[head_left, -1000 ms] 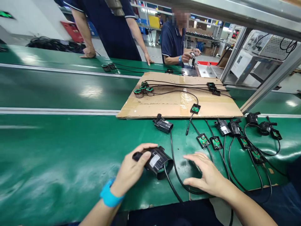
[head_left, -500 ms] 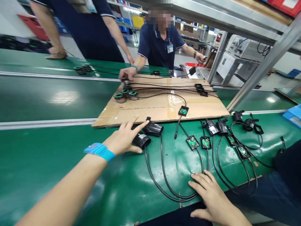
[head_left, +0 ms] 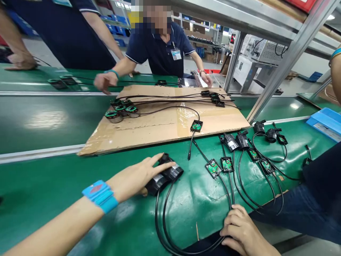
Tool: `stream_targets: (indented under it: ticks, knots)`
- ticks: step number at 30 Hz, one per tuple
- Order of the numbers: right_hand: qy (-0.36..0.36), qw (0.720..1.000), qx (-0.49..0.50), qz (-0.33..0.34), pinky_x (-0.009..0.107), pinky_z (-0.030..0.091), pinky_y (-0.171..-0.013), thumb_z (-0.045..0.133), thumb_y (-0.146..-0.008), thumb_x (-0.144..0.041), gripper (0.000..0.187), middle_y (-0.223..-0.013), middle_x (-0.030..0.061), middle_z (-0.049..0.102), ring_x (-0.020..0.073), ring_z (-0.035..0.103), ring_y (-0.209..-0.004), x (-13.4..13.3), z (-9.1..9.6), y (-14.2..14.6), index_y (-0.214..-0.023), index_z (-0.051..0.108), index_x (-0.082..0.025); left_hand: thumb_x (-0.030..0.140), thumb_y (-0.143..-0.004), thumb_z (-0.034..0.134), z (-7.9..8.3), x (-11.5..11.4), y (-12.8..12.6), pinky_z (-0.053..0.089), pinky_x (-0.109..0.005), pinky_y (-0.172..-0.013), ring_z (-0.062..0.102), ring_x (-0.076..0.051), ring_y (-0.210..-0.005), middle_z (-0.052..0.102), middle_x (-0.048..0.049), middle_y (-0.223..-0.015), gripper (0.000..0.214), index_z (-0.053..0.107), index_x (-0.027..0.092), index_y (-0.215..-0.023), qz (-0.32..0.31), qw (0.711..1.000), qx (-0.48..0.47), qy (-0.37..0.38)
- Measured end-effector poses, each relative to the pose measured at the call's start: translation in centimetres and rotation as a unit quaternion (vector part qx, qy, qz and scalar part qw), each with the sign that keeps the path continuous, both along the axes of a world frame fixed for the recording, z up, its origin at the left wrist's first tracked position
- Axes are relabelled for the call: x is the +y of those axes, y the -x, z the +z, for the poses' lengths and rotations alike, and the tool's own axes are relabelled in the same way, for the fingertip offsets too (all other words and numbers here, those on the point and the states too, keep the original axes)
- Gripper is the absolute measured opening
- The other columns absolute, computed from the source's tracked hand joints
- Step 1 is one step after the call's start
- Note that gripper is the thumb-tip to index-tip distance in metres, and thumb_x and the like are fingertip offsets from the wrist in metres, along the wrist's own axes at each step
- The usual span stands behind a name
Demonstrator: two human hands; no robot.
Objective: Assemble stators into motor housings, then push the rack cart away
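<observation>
My left hand point(head_left: 135, 175) lies over two black cylindrical parts point(head_left: 167, 175) on the green belt, fingers stretched across them and thumb tucked beside the nearer one. Black cables point(head_left: 162, 220) run from these parts in loops toward me. My right hand point(head_left: 243, 233) rests at the belt's near edge with its fingers curled on the cable loops. Small green circuit boards in black housings point(head_left: 220, 166) lie on the belt to the right of my left hand.
A cardboard sheet point(head_left: 160, 124) on the belt carries several ring coils point(head_left: 119, 110) and wired boards. More black parts point(head_left: 236, 140) with cables lie at right. A person across the belt reaches onto the cardboard; another stands at far left. A blue tray point(head_left: 323, 122) sits at right.
My left hand has pulled the two black parts toward me and now covers both. My right hand has slid back to the belt's edge and curled. The person opposite moved a hand off the coils.
</observation>
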State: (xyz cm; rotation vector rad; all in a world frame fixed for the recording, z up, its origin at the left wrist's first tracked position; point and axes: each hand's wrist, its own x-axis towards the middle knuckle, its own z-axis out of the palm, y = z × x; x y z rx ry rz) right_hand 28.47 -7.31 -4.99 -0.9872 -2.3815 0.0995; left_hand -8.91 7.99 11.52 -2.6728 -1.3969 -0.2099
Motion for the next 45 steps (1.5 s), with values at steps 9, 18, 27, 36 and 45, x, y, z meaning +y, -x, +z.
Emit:
stream_targets:
  ticks: [9, 18, 27, 36, 45]
  knots:
    - [-0.025, 0.999, -0.003, -0.044, 0.041, 0.032, -0.119, 0.068, -0.098, -0.034, 0.014, -0.095, -0.0029, 0.071, 0.016, 0.067, -0.098, -1.5, 0.0, -1.3, -0.11, 0.064, -0.028, -0.008, -0.05, 0.078, 1.7, 2.7, -11.4, 0.059, -0.042, -0.085, 0.063, -0.036, -0.113, 0.059, -0.013, -0.134, 0.119, 0.045, 0.044, -0.151, -0.082, 0.99, 0.114, -0.004]
    - [-0.115, 0.982, 0.053, -0.137, 0.046, 0.041, -0.116, 0.063, -0.099, -0.035, 0.012, -0.092, 0.0003, 0.07, 0.02, 0.07, -0.096, -1.2, -2.3, -3.6, -0.107, 0.066, -0.027, 0.007, -0.043, 0.095, 3.5, 9.8, -20.3, 0.053, -0.048, -0.1, 0.06, -0.041, -0.122, 0.054, -0.0135, -0.142, 0.13, 0.039, 0.043, -0.155, -0.131, 0.979, 0.155, 0.012]
    - [-0.121, 0.96, 0.068, -0.245, 0.044, 0.052, -0.105, 0.067, -0.097, -0.04, 0.015, -0.098, 0.0016, 0.074, 0.0242, 0.073, -0.102, -1.2, -3.4, -9.3, -0.107, 0.07, -0.029, 0.018, -0.047, 0.098, 2.4, 12.8, -27.5, 0.051, -0.048, -0.102, 0.061, -0.041, -0.123, 0.05, -0.0155, -0.147, 0.127, 0.037, 0.039, -0.156, -0.182, 0.975, 0.127, 0.003]
    - [-0.146, 0.907, 0.106, -0.38, 0.052, 0.058, -0.097, 0.065, -0.096, -0.052, 0.028, -0.102, 0.0057, 0.077, 0.031, 0.074, -0.104, -0.3, -5.4, -17.6, -0.105, 0.075, -0.028, 0.013, -0.069, 0.088, 0.6, 13.7, -36.7, 0.048, -0.048, -0.111, 0.055, -0.041, -0.133, 0.023, -0.0216, -0.165, 0.104, 0.037, 0.031, -0.157, -0.233, 0.972, 0.014, -0.029]
    - [-0.279, 0.795, 0.194, -0.502, 0.039, 0.055, -0.079, 0.052, -0.101, -0.033, 0.021, -0.102, 0.0063, 0.075, 0.0254, 0.072, -0.092, 0.7, -4.9, -16.6, -0.105, 0.07, -0.023, 0.03, -0.087, 0.074, -4.9, 12.9, -37.4, 0.037, -0.049, -0.121, 0.014, -0.04, -0.156, -0.011, -0.0226, -0.169, 0.102, 0.007, 0.025, -0.163, -0.184, 0.974, -0.125, -0.036]
